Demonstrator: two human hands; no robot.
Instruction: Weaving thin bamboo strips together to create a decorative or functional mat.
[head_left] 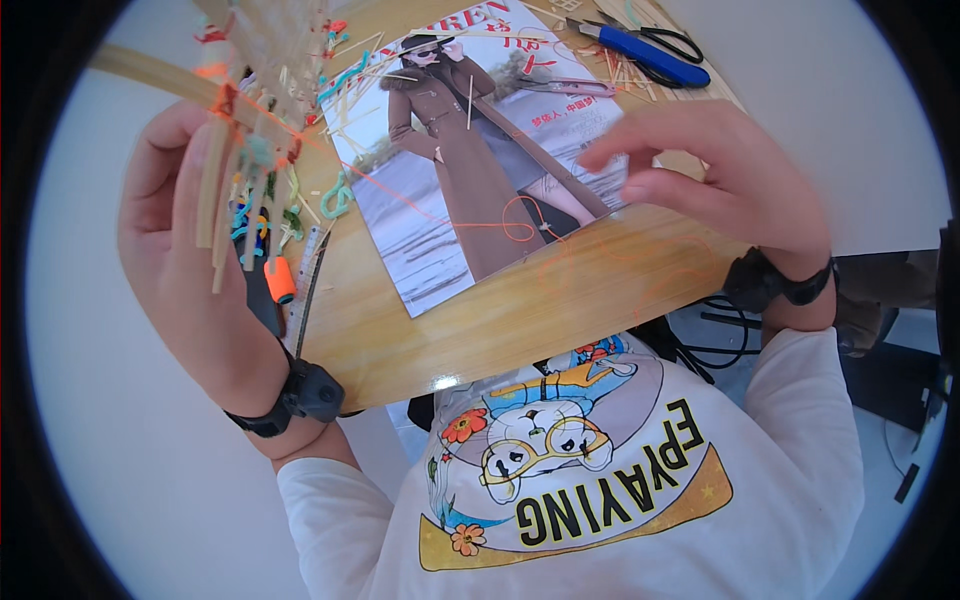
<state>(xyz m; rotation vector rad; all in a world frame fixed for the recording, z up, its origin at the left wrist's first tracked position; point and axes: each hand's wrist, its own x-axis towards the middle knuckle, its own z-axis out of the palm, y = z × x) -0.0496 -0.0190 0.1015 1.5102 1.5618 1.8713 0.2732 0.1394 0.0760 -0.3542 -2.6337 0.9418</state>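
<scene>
My left hand [165,230], raised at the left, is closed on a framework of thin wooden sticks [207,190] lashed with orange thread. Its far part rises out of the top of the view. From the lashing, loose orange thread [440,216] runs right across a magazine [430,275] and curls into a loop near the lower edge. Over the magazine's right side hovers my right hand [725,165], thumb and forefinger apart and slightly blurred. Nothing shows between its fingers. An orange thread spool [280,281] lies beside my left hand.
A blue-handled cutting tool [655,55] and black-handled scissors [672,42] lie at the back right, near pale loose sticks. Pink-handled scissors [570,88] rest on the magazine. Coloured thread scraps [337,198] and a ruler [303,280] lie on the wooden table [480,330], whose front edge faces me.
</scene>
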